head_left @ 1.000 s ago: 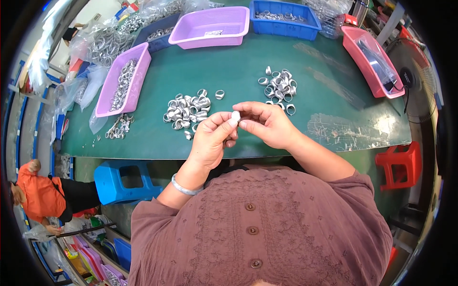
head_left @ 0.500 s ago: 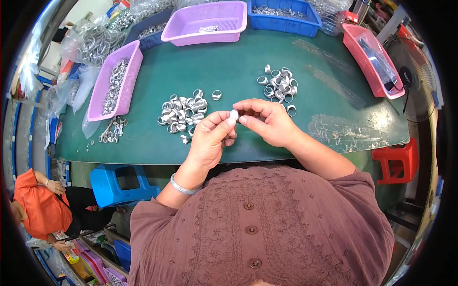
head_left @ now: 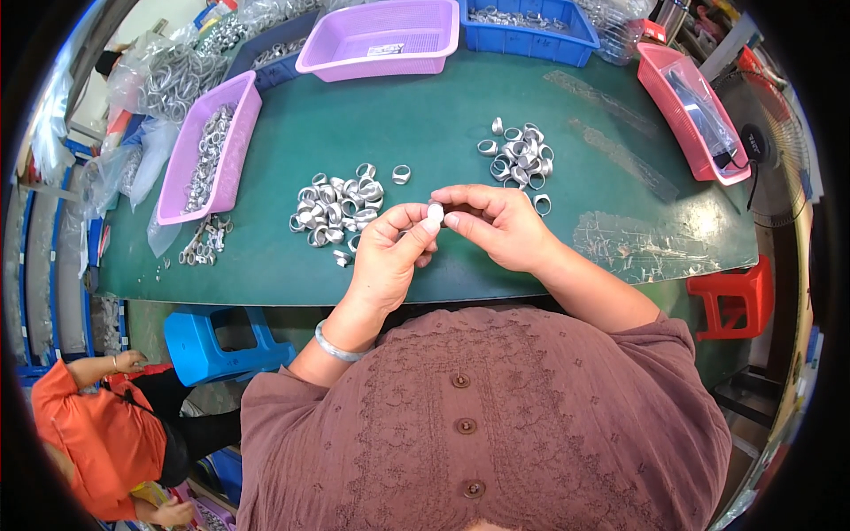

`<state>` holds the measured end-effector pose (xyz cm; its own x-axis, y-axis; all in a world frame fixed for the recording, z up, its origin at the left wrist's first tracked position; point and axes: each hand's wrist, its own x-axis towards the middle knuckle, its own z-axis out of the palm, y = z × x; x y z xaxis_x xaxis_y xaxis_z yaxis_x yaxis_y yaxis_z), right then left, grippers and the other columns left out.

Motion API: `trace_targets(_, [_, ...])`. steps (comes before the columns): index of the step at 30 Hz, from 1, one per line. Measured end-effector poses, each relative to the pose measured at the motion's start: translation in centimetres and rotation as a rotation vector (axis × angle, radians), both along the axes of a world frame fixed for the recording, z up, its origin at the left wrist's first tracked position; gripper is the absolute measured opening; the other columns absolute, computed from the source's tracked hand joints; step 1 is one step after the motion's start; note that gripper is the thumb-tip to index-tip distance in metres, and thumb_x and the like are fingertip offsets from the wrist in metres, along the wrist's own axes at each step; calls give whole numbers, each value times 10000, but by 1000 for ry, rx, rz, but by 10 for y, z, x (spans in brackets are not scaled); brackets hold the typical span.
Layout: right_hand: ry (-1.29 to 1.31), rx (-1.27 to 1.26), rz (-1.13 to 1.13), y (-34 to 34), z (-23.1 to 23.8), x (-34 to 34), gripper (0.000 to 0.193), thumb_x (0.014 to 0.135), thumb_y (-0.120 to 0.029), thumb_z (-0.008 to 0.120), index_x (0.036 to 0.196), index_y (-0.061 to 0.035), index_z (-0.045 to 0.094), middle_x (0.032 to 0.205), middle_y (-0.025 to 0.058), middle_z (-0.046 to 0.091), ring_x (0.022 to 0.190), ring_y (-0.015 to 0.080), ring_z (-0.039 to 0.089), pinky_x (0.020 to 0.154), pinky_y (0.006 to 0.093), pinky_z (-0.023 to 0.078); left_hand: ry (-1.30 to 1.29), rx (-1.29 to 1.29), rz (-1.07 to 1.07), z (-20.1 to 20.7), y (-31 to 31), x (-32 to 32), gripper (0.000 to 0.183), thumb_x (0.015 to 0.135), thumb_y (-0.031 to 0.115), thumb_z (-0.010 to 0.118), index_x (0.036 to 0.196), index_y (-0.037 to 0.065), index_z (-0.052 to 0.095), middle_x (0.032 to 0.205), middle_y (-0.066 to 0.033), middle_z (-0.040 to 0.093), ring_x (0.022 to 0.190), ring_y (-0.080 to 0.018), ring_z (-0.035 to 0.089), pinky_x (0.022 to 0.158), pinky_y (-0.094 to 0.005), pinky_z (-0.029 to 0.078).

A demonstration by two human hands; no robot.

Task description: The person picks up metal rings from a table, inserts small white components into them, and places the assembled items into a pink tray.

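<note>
Between the fingertips of my two hands is a silver-grey ring (head_left: 436, 213), its pale flat top facing up. My left hand (head_left: 395, 245) pinches it with thumb and forefinger. My right hand (head_left: 498, 227) closes on its other side, hiding part of the band. To the left of my hands lies a pile of similar rings (head_left: 336, 209), with a single ring (head_left: 401, 174) just apart from it. Beyond my right hand rests a smaller ring pile (head_left: 522, 157), one loose ring (head_left: 542, 204) at its near side.
A pink basket of small metal parts (head_left: 211, 150) stands left, near a cluster of parts (head_left: 205, 242). A purple basket (head_left: 379, 71) and a blue bin (head_left: 531, 46) line the back. Right are a pink basket (head_left: 699, 146) and fan (head_left: 761, 142). Behind left, a person in orange (head_left: 106, 442) bends.
The person in orange at the left has moved lower and closer, arms shifted. My hands stay nearly in place, with the ring still between my fingertips.
</note>
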<state>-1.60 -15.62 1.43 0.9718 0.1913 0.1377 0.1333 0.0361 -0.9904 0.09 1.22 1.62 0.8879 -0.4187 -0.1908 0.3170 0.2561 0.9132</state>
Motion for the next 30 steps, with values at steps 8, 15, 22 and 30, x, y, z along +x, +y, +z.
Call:
trace_targets(8, [-9,-21,-4,0,1,-1,263,829,-71,552,1073,27,558,948,85,622,865,98,565,769,240,456,-61,35,-2,-1,0,-1,104,836,123,577,898,40,588,663,16,516,590,-58,464,494,-192,344])
trace_targets(15, [-4,16,6,0,0,-1,253,834,-66,542,1066,33,560,950,88,621,872,103,567,782,245,456,-90,42,-11,-2,1,-2,111,831,119,583,903,35,588,668,14,524,590,-57,467,496,-186,350])
trace_targets(22, [1,22,-1,1,-2,-1,228,840,-58,528,1044,36,571,937,84,624,863,100,570,777,239,458,-124,64,-17,-2,2,-4,121,828,120,586,910,31,590,669,9,531,584,-55,469,499,-183,356])
trace_targets(30, [-29,-27,-14,1,0,-2,216,837,-58,530,1027,29,585,931,85,629,857,99,574,770,234,460,-150,68,-22,-2,3,-5,118,826,121,588,901,30,589,669,10,532,584,-55,470,501,-181,356])
